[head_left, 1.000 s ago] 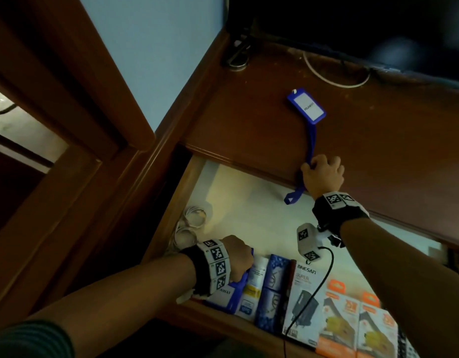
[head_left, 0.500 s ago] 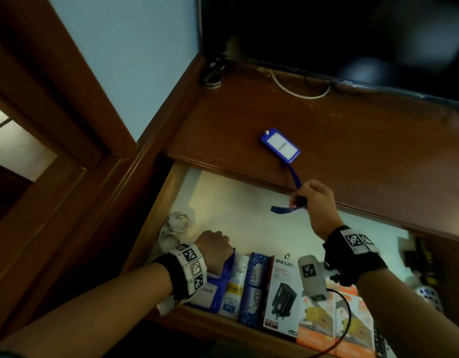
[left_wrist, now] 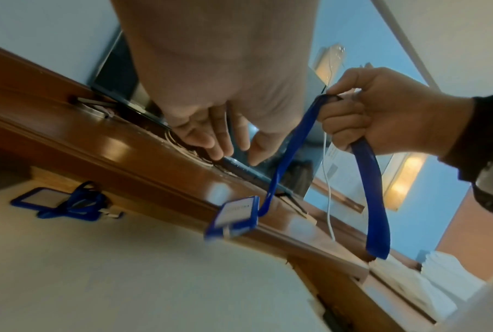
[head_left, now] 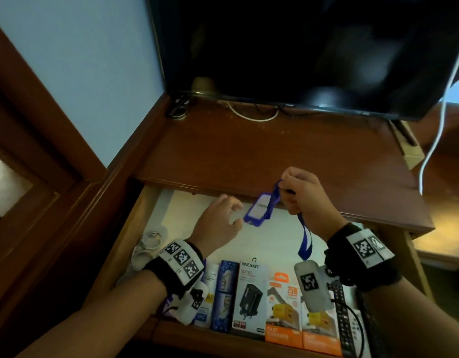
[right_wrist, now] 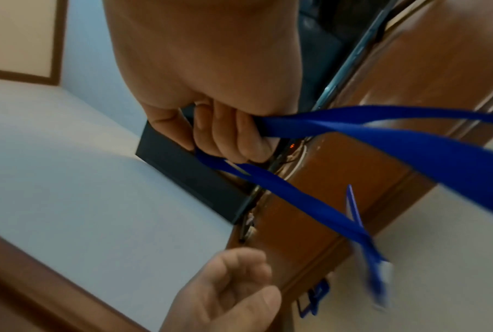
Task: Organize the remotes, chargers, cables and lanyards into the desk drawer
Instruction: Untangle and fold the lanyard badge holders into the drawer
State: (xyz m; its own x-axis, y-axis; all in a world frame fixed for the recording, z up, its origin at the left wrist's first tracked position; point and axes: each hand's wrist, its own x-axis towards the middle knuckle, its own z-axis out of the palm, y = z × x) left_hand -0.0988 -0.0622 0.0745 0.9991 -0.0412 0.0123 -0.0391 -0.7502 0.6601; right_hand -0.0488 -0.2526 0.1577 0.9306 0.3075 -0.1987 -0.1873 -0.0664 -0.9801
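My right hand [head_left: 287,193] grips the strap of a blue lanyard [head_left: 304,236] above the open drawer [head_left: 197,337], at the desk's front edge. The lanyard's blue badge holder [head_left: 259,213] hangs just left of that hand, and a loop of strap dangles below it. From the right wrist the fingers [right_wrist: 228,134] are curled round the strap. My left hand [head_left: 233,213] is open and empty, its fingertips close to the badge holder [left_wrist: 234,215]. A second blue lanyard [left_wrist: 66,202] lies at the drawer's back.
Charger boxes [head_left: 249,298] stand in a row along the drawer's front, with a black remote [head_left: 343,313] at their right. Coiled white cables [head_left: 150,240] lie at the drawer's left. A dark TV [head_left: 300,47] stands on the desk top [head_left: 249,151]; a white cable [head_left: 430,151] hangs at right.
My right hand has pulled the lanyard off the desk top and lifted it over the drawer. My left hand has left the boxes and risen toward the badge holder.
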